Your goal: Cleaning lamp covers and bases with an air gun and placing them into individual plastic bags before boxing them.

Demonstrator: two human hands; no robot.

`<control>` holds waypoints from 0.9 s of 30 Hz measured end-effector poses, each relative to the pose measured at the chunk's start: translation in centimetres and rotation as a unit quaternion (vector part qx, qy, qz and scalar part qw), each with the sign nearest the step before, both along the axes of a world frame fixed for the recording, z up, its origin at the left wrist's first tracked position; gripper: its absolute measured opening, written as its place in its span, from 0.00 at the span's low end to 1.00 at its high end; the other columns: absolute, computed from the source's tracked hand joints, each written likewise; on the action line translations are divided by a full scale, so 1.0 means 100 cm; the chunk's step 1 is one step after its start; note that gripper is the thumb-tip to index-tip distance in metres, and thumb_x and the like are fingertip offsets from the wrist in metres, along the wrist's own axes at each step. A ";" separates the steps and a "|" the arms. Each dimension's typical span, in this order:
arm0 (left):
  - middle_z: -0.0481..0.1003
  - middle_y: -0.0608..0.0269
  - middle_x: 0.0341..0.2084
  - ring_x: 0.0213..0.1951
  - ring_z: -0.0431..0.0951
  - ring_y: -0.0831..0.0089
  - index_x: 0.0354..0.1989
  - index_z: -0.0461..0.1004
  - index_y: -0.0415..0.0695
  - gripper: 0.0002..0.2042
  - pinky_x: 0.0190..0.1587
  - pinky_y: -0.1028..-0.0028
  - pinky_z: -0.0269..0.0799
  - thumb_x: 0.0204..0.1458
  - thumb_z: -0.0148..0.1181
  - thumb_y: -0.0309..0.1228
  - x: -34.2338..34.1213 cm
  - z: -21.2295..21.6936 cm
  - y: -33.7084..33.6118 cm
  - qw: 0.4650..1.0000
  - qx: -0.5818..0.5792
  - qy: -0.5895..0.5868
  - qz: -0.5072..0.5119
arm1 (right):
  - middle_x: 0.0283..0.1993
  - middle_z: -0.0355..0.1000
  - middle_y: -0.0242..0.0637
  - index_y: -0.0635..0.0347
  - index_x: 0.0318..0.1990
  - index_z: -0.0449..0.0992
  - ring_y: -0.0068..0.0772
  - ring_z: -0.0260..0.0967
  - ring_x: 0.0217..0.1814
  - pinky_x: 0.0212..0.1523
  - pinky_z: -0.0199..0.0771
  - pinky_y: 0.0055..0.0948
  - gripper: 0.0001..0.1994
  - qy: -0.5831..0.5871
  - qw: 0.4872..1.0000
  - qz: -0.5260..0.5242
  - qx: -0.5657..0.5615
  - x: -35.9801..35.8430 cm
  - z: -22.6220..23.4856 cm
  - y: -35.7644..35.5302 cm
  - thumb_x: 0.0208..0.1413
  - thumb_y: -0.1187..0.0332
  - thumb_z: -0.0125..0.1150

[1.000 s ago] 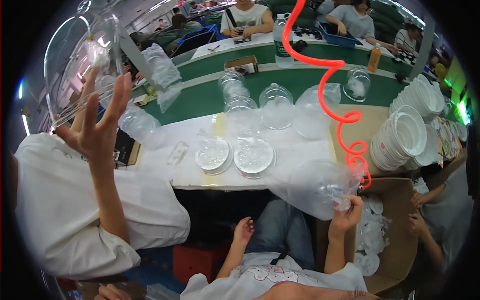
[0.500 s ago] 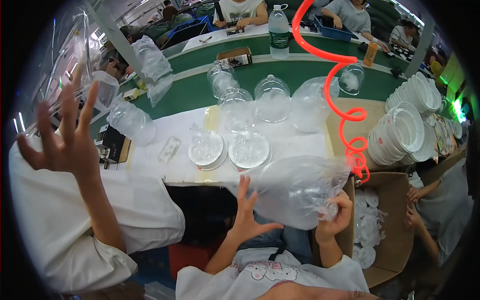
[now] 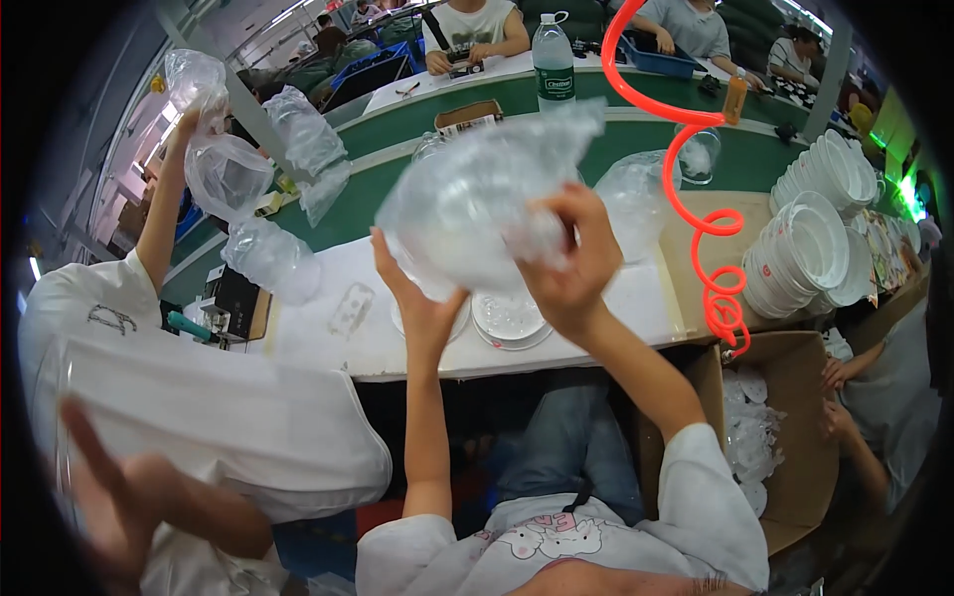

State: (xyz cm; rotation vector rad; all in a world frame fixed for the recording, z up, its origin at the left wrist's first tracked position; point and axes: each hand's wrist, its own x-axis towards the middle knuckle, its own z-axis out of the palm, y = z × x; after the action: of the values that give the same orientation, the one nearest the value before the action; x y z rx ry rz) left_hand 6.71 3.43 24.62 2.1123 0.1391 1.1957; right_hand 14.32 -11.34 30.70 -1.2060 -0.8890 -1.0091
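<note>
Both my hands hold up a clear plastic bag (image 3: 477,204) of transparent lids above the white table top (image 3: 636,298). My left hand (image 3: 412,293) supports the bag from below with fingers spread against it. My right hand (image 3: 571,263) grips the bag's right side from above. Under the bag, on the table, lie two stacks of clear round lids (image 3: 509,318).
A co-worker in a white shirt (image 3: 169,397) on my left lifts another clear bag (image 3: 224,169). Stacked white bowls (image 3: 815,228) stand at right, behind a red coiled hose (image 3: 701,199). An open cardboard box (image 3: 785,417) of lids sits at lower right. More filled bags (image 3: 273,258) line the green conveyor.
I have raised the bag from lap height beside the box up over the table, and my left hand has joined the hold. The co-worker's arm has gone up with a bag.
</note>
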 end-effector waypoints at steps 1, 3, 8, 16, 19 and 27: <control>0.39 0.50 0.60 0.62 0.39 0.57 0.60 0.37 0.38 0.49 0.61 0.64 0.38 0.34 0.67 0.34 0.003 0.008 0.004 0.999 -0.033 -0.011 -0.001 | 0.20 0.59 0.31 0.60 0.29 0.69 0.28 0.55 0.19 0.34 0.63 0.31 0.13 0.024 1.000 -0.003 -0.007 0.008 0.007 0.012 0.38 0.65 0.65; 0.40 0.50 0.60 0.62 0.40 0.57 0.60 0.38 0.38 0.46 0.61 0.65 0.39 0.37 0.65 0.32 0.005 0.018 0.018 0.998 0.021 -0.004 0.055 | 0.19 0.58 0.30 0.58 0.28 0.68 0.29 0.57 0.20 0.28 0.59 0.29 0.13 0.038 0.999 -0.012 -0.011 0.023 0.025 0.034 0.38 0.64 0.64; 0.46 0.52 0.59 0.61 0.45 0.59 0.59 0.47 0.41 0.35 0.58 0.58 0.45 0.42 0.60 0.28 -0.003 0.005 0.026 0.998 -0.024 0.007 0.057 | 0.21 0.65 0.33 0.58 0.29 0.69 0.34 0.66 0.25 0.28 0.61 0.32 0.14 0.039 0.993 -0.059 -0.099 0.085 0.040 0.075 0.38 0.61 0.63; 0.50 0.55 0.57 0.60 0.49 0.61 0.58 0.49 0.41 0.32 0.57 0.59 0.51 0.44 0.56 0.27 -0.035 -0.022 0.033 0.995 -0.084 0.025 0.055 | 0.27 0.70 0.38 0.60 0.28 0.70 0.40 0.68 0.28 0.29 0.67 0.34 0.14 0.022 0.976 -0.097 -0.192 0.122 0.008 0.127 0.40 0.58 0.61; 0.50 0.55 0.57 0.60 0.50 0.62 0.58 0.50 0.41 0.31 0.56 0.59 0.52 0.44 0.56 0.26 -0.036 -0.020 0.033 0.994 -0.090 0.030 0.053 | 0.28 0.71 0.38 0.59 0.29 0.71 0.40 0.69 0.30 0.31 0.68 0.34 0.15 0.062 0.965 -0.093 -0.235 0.130 -0.008 0.137 0.41 0.57 0.61; 0.50 0.49 0.56 0.58 0.51 0.57 0.58 0.48 0.39 0.36 0.55 0.60 0.53 0.41 0.61 0.32 0.023 0.015 0.036 0.991 -0.014 0.128 -0.029 | 0.26 0.70 0.36 0.57 0.32 0.70 0.37 0.69 0.29 0.29 0.67 0.32 0.17 0.093 0.940 -0.100 -0.311 0.152 -0.037 0.144 0.41 0.54 0.60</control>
State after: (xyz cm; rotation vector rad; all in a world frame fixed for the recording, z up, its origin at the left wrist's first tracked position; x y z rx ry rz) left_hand 9.01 7.07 26.09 2.2220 0.2084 0.8812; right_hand 29.53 3.10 26.96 -1.9259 -0.9817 -0.7693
